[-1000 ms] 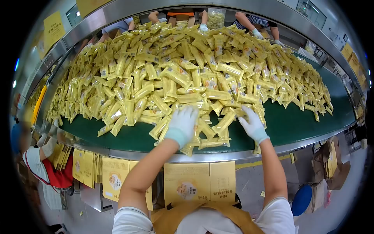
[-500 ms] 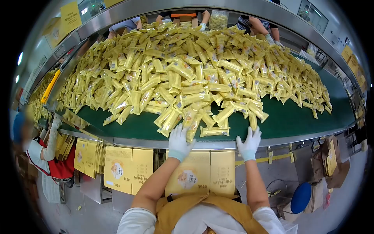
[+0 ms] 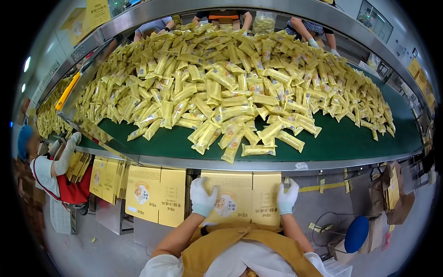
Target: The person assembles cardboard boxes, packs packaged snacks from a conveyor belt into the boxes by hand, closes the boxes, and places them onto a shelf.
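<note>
Just past the near edge of the conveyor, my gloved left hand (image 3: 203, 197) lies at the left edge of a flat yellow printed carton (image 3: 240, 214). Its thumb is spread away from the fingers. At the carton's right edge is my gloved right hand (image 3: 287, 196), thumb and fingers apart. Neither hand appears to hold anything. Beyond them, a large heap of yellow wrapped snack packets (image 3: 230, 87) covers much of the green belt (image 3: 360, 150). A few packets (image 3: 258, 150) lie loose near the metal edge.
More flat cartons (image 3: 143, 196) stand to the left. A co-worker in a red apron (image 3: 76, 189) is at far left; other people work across the belt. A metal rim (image 3: 230, 166) borders the belt. At right are a blue stool (image 3: 356, 234) and an open brown box (image 3: 400, 205).
Both hands have drawn back from the packets at the belt's edge to the carton. One packet near my right hand now lies slanted on the belt.
</note>
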Demonstrator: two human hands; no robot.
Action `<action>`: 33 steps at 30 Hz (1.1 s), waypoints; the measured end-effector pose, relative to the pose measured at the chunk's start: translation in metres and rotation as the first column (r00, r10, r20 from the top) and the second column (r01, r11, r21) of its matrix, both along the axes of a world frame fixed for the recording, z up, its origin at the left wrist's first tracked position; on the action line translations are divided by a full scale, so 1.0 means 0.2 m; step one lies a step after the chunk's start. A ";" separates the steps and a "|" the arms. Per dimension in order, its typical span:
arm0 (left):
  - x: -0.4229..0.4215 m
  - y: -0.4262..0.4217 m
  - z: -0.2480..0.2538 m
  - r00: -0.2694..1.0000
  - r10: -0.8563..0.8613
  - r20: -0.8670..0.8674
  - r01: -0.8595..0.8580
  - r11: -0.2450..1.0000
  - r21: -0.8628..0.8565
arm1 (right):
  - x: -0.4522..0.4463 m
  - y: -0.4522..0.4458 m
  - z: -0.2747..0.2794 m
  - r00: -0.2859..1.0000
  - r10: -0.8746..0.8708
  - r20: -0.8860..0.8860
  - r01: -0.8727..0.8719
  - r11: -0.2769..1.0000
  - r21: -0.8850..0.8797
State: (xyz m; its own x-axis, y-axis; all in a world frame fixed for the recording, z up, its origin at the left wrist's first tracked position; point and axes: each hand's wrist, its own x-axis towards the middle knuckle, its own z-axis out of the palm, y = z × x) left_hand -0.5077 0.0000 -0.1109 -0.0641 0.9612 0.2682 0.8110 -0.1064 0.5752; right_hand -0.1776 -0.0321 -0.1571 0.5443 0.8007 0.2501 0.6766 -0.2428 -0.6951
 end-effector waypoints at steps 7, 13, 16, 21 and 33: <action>-0.03 0.03 -0.19 0.902 0.263 0.342 -0.045 0.846 -0.532 | -0.02 -0.02 0.05 0.685 0.048 -0.727 -0.309 0.923 -0.230; -0.02 -0.12 0.14 0.604 0.202 0.771 0.087 0.945 -0.316 | -0.03 -0.14 0.28 0.578 0.269 -0.770 -0.287 0.951 0.116; -0.01 -0.15 0.38 0.270 -0.053 0.961 0.241 0.971 -0.014 | 0.03 -0.19 0.45 0.654 0.267 -0.708 -0.186 0.964 0.192; -0.09 -0.20 0.60 0.094 -0.304 0.948 0.773 0.622 0.123 | 0.22 -0.12 0.63 0.568 0.428 -0.703 -0.044 0.869 0.493; 0.08 -0.12 0.68 0.148 -0.982 0.115 0.965 0.168 0.201 | 0.06 -0.17 0.79 0.760 0.143 -0.634 -0.016 0.979 0.203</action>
